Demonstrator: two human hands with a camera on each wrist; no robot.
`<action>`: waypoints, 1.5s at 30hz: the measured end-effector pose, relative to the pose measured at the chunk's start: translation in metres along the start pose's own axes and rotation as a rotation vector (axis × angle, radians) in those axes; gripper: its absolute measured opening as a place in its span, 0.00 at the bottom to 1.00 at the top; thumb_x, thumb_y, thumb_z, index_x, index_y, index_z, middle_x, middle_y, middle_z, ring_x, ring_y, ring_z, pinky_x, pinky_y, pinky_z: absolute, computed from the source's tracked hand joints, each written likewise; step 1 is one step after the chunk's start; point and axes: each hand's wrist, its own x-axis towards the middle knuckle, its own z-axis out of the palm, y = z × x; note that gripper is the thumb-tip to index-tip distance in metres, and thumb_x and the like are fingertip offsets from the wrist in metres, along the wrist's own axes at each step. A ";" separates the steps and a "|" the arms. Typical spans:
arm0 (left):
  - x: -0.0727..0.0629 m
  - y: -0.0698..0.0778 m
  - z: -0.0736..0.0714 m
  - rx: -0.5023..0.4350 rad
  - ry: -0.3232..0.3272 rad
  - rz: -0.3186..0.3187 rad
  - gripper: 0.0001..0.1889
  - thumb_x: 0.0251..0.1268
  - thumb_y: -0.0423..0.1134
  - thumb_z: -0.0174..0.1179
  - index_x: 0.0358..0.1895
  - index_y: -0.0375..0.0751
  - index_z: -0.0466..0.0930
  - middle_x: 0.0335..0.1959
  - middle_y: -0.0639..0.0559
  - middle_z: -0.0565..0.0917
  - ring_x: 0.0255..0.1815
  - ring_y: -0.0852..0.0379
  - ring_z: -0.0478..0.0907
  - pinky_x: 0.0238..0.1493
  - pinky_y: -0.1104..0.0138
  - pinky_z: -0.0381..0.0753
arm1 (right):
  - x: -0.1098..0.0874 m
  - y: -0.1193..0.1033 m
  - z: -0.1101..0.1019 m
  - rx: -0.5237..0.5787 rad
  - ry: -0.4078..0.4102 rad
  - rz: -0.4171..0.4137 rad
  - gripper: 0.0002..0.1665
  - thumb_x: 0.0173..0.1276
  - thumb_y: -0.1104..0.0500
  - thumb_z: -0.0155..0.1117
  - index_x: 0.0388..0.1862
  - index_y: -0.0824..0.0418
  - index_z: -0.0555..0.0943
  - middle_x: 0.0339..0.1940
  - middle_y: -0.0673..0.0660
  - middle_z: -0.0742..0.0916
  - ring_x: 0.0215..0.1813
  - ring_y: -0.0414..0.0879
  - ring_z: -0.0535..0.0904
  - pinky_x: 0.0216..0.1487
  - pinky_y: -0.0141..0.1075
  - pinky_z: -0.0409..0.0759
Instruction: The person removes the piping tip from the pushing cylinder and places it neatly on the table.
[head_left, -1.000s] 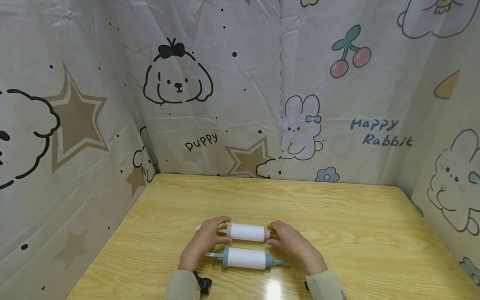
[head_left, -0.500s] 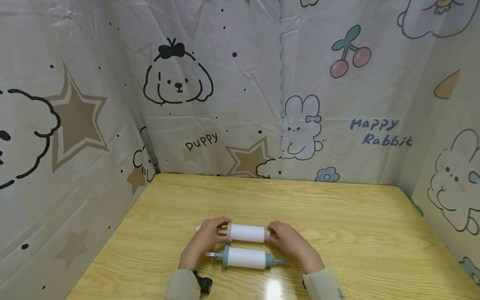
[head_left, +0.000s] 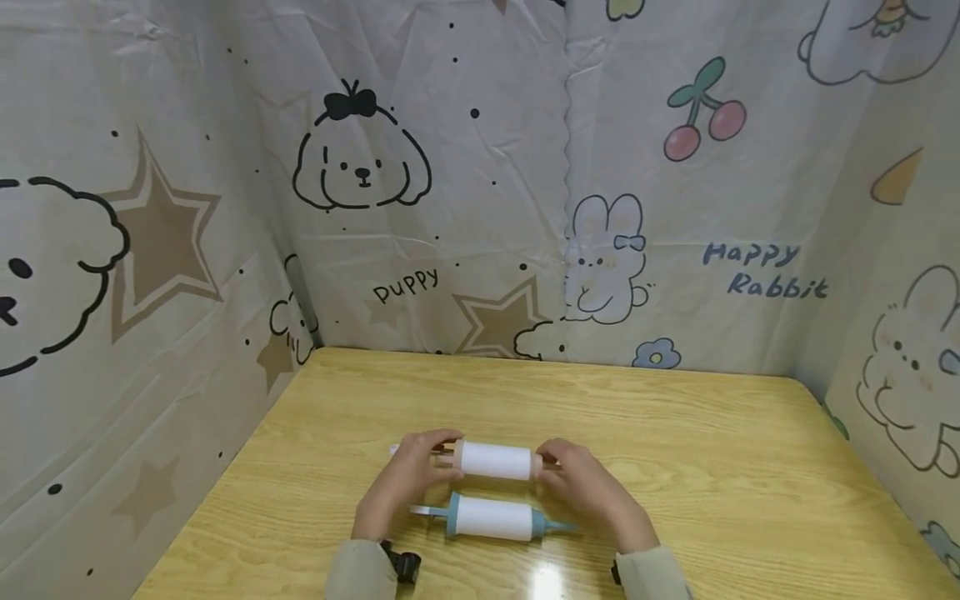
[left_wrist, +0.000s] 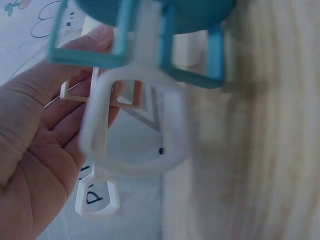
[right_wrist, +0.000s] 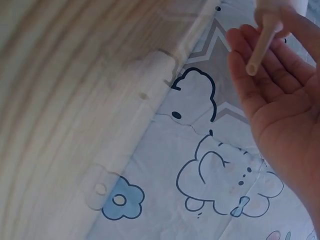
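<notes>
Two large plastic syringes lie side by side, one with peach ends, one with teal ends. My left hand [head_left: 403, 482] grips the peach syringe [head_left: 495, 461] at its flange end, thumb on the near side and fingers on the far side. My right hand [head_left: 591, 486] pinches its nozzle end; in the right wrist view the peach nozzle [right_wrist: 262, 47] points out over the fingers. The teal syringe [head_left: 493, 518] lies on the table, nearer me and untouched. Its blurred white ring handle [left_wrist: 172, 120] hides part of the left hand in the left wrist view.
The yellow wood-grain table [head_left: 675, 450] has a printed cloth [head_left: 495, 167] with dogs, rabbits and stars behind it and at both sides. A black strap device [head_left: 405, 567] sits at the left wrist.
The peach syringe, held in both hands, has shifted slightly up and away from the teal one in the head view. That view has tilted a little. The teal syringe stays put.
</notes>
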 end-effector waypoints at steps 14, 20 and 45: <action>-0.003 0.021 -0.017 0.069 0.121 0.142 0.27 0.55 0.37 0.72 0.60 0.41 0.78 0.56 0.42 0.84 0.49 0.47 0.86 0.48 0.58 0.87 | -0.005 0.004 -0.005 0.017 0.163 -0.193 0.17 0.70 0.53 0.62 0.52 0.61 0.79 0.47 0.54 0.85 0.51 0.52 0.84 0.51 0.41 0.86; -0.004 0.026 -0.021 0.069 0.125 0.154 0.27 0.54 0.36 0.72 0.60 0.40 0.78 0.56 0.42 0.84 0.49 0.48 0.86 0.48 0.59 0.87 | -0.006 0.004 -0.006 -0.010 0.231 -0.244 0.15 0.69 0.55 0.64 0.52 0.60 0.80 0.46 0.52 0.85 0.48 0.48 0.84 0.48 0.44 0.87; 0.017 0.045 0.005 0.026 0.126 0.254 0.26 0.54 0.36 0.73 0.58 0.40 0.79 0.53 0.43 0.85 0.47 0.49 0.87 0.47 0.63 0.88 | -0.033 0.024 -0.032 -0.059 0.311 -0.252 0.16 0.65 0.60 0.68 0.51 0.60 0.80 0.45 0.52 0.86 0.47 0.48 0.84 0.44 0.45 0.87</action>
